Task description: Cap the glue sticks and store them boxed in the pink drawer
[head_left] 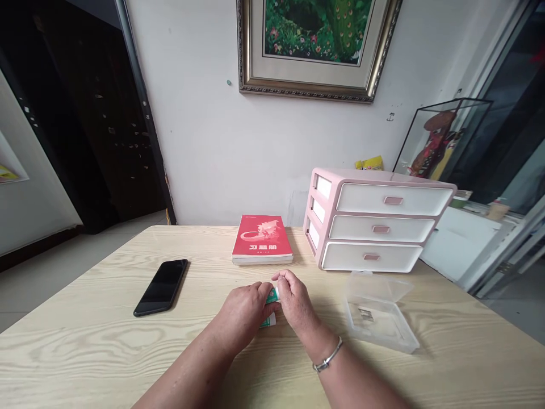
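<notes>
My left hand (243, 311) is closed around a small green-and-white item (272, 295), whose kind I cannot make out, just above the table. At its right end, the fingers of my right hand (294, 301) are bent in a pinch, thumb against index finger, and hide that end. Below my left palm shows another green-and-white piece (269, 321); whether it belongs to the same item I cannot tell. To the right, a clear plastic case (383, 341) lies with its lid raised and a few tiny metallic-looking bits (365, 314) in it.
A red book (261, 236) lies beyond my hands. Behind the case stands a pink-and-white drawer unit (378, 227) with three drawers. A black phone (162, 288) lies to the left on the wooden table (93, 341). The wall rises behind the table's far edge.
</notes>
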The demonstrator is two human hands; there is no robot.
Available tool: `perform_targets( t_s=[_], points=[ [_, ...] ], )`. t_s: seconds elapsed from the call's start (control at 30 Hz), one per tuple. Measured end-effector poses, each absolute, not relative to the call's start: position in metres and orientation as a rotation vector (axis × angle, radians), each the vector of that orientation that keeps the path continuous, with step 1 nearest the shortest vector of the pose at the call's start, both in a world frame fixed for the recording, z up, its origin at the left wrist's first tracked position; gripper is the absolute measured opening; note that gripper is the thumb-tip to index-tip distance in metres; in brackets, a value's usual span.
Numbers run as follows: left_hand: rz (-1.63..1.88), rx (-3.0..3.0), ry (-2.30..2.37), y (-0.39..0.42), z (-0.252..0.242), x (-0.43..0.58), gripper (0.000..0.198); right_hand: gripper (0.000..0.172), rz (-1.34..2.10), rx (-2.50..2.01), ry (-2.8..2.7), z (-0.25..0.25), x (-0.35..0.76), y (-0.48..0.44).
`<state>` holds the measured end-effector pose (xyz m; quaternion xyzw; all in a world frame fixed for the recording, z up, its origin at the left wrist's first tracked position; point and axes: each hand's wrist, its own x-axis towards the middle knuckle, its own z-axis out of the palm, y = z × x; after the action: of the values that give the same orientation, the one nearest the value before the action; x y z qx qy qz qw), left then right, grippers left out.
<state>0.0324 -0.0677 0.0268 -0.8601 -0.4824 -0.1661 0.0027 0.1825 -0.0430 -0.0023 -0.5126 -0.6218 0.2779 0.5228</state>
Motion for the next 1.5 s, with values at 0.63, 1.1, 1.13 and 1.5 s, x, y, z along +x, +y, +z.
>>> perform_targets(
  t_s=[0.63, 1.1, 1.13, 1.5],
  points=[
    [-0.801, -3.452, -1.675, -0.072, 0.047, 0.018, 0.041, 0.02, 0.612, -1.037, -1.58, 0.008, 0.182, -0.058],
    [-1.33, -3.29, -1.961, -0.062, 0.044, -0.002, 0.045, 0.023, 0.416, -1.272, -1.424, 0.016, 0.22, -0.039],
    [-1.304, -3.19, -1.917, -0.06, 0.044, -0.002, 0.043, 0.025, 0.387, -1.351, -1.488, 0.014, 0.219, -0.037],
    [-1.091, -2.803, -1.842, -0.021, 0.002, -0.002, 0.032, 0.022, 0.276, -1.687, -1.757, 0.01, 0.221, -0.033]
  ],
)
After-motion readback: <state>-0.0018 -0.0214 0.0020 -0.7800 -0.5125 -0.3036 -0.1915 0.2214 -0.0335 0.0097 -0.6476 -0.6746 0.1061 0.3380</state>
